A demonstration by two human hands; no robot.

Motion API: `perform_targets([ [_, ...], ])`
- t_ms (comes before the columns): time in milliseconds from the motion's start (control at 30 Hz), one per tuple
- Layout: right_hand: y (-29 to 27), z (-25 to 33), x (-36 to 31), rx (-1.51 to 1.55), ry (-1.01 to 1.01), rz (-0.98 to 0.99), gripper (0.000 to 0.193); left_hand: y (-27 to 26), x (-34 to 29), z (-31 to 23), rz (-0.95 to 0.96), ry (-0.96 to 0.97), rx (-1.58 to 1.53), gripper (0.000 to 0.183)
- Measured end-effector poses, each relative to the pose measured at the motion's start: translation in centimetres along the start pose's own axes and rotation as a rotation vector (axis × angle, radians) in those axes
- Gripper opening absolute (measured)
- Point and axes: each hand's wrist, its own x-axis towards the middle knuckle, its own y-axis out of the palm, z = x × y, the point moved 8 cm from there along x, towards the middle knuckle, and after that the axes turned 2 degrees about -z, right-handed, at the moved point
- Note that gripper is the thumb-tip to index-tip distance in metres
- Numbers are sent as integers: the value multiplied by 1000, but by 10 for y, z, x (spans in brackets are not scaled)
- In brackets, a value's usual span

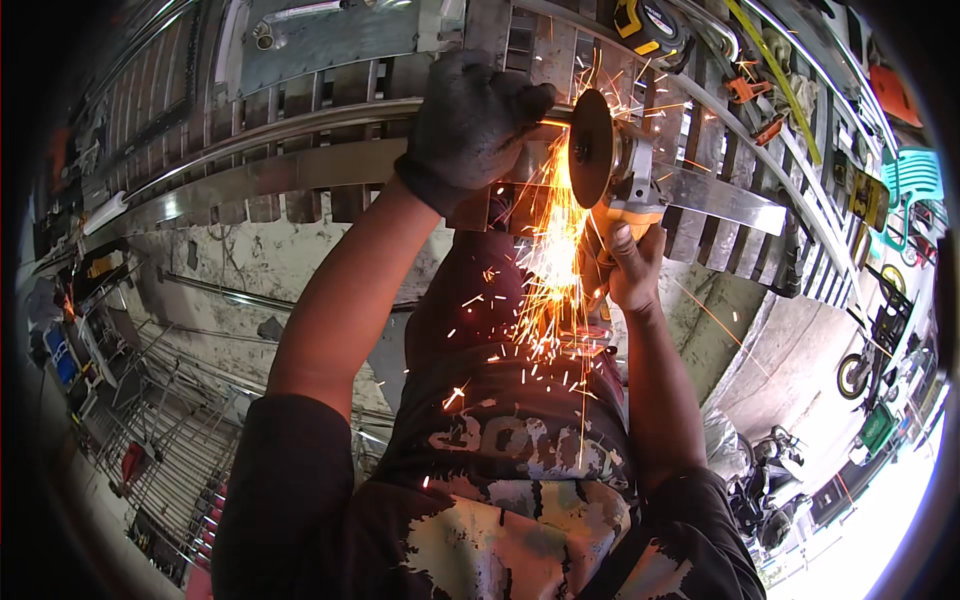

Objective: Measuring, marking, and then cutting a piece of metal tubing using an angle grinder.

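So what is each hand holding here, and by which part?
Right hand grips the angle grinder by its body; gloved left hand clamps the metal bar beside the disc.

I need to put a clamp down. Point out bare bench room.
Bare slats show left of the gloved left hand, below the long steel bars. Crowded: the grinder in the right hand and its sparks; tape measure and clamps far right.

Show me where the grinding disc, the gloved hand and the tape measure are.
grinding disc (591, 147): head view, on the disc's dark flat face.
gloved left hand (468, 128): head view, on the back of the black glove.
tape measure (648, 24): head view, on its yellow-and-black case.
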Motion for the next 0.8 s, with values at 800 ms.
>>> perform_targets([
  [800,-3,-2,-10,-87,-17,-15,62,10,3,6,141,-140,111,30],
])
